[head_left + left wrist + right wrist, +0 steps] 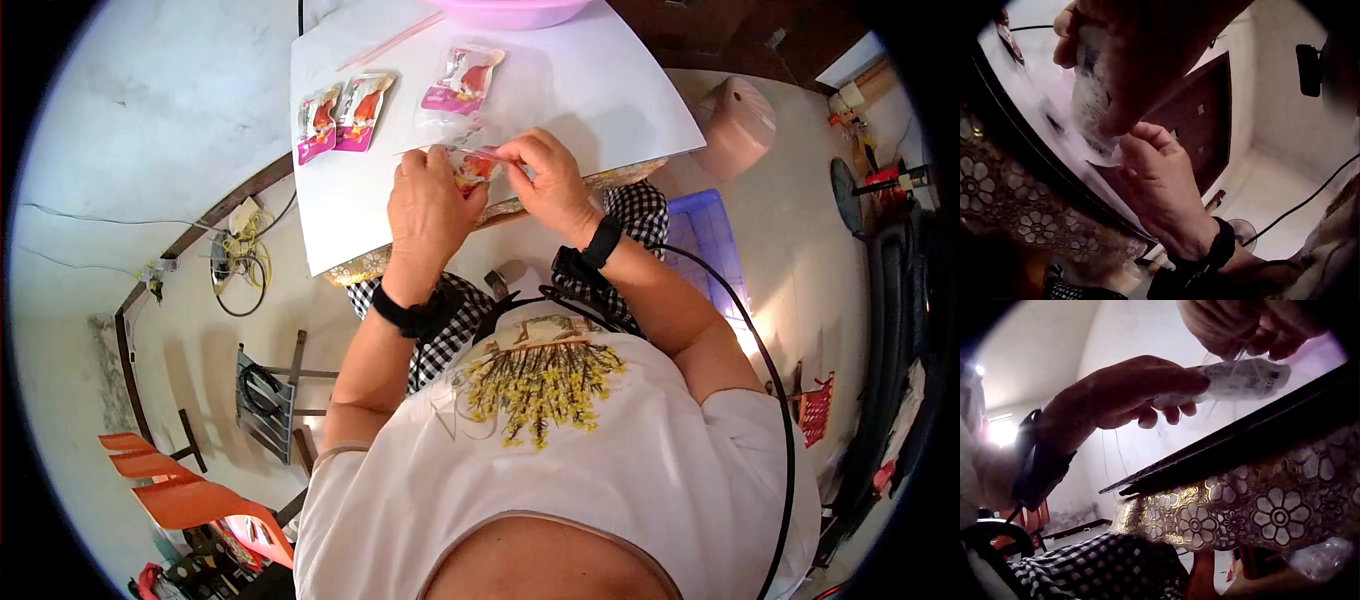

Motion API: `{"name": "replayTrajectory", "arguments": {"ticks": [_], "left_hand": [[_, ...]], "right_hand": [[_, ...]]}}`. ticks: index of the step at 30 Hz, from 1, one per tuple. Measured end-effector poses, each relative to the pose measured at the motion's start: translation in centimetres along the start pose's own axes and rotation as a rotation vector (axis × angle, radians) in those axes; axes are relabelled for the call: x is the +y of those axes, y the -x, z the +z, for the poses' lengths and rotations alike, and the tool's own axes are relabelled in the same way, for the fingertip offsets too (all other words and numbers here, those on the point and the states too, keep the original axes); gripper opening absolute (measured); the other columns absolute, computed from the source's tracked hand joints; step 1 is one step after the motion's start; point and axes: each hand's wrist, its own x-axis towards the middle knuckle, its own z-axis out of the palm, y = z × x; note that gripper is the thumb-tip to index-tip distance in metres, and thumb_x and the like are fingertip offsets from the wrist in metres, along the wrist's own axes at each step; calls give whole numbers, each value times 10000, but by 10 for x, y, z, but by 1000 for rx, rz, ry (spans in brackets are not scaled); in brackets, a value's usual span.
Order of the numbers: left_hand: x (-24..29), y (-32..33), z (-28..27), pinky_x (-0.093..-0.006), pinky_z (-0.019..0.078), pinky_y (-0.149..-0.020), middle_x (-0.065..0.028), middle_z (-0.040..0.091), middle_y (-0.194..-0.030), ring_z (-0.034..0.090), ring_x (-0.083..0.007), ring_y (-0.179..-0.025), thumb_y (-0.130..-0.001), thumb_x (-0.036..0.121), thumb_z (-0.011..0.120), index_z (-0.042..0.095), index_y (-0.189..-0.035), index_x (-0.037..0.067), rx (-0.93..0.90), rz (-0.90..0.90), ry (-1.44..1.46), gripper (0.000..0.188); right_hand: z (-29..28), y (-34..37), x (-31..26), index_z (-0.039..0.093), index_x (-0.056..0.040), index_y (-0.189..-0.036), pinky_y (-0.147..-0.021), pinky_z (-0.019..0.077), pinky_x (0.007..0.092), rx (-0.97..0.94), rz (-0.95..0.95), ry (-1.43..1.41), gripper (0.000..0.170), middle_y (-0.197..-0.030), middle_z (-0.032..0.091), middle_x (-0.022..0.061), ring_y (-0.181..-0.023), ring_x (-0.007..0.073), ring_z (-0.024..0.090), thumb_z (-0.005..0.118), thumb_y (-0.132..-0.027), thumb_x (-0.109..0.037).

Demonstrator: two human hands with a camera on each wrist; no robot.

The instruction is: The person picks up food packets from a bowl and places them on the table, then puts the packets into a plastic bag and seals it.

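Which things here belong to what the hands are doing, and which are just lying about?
Likely part of the job:
small red-and-purple printed pouch, in the left hand
clear plastic bag with pink edge, pinched by the right hand
three similar pouches on the white table

Apparently just about:
round pink plastic basin
blue plastic crate
glossy orange chair

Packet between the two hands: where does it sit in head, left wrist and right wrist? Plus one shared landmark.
Head: packet upper centre, between left hand and right hand.
Left wrist: upper left, partly hidden by a hand.
Right wrist: upper right.
Landmark: flowered cloth.
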Motion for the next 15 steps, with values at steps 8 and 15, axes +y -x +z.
{"name": "replayTrajectory", "arguments": {"ticks": [8,15], "left_hand": [[17,-27,46,-416,527,-729,-220,585,-1032,581,-355,-941,-766,185,658,591,-1052,-59,-272,64,-32,382],[0,-24,38,-420,536,-714,-180,606,-953,630,-344,-881,-794,113,587,597,-1023,23,-191,282,123,246]], "right_hand": [[0,3,13,584,-42,-879,-670,478,383,26,5,-38,115,-841,578,90,-782,283,580,638,-786,-2],[-9,7,22,569,-33,-866,-640,458,365,58,112,-75,90,-816,565,96,-751,277,571,619,-806,12]]}}
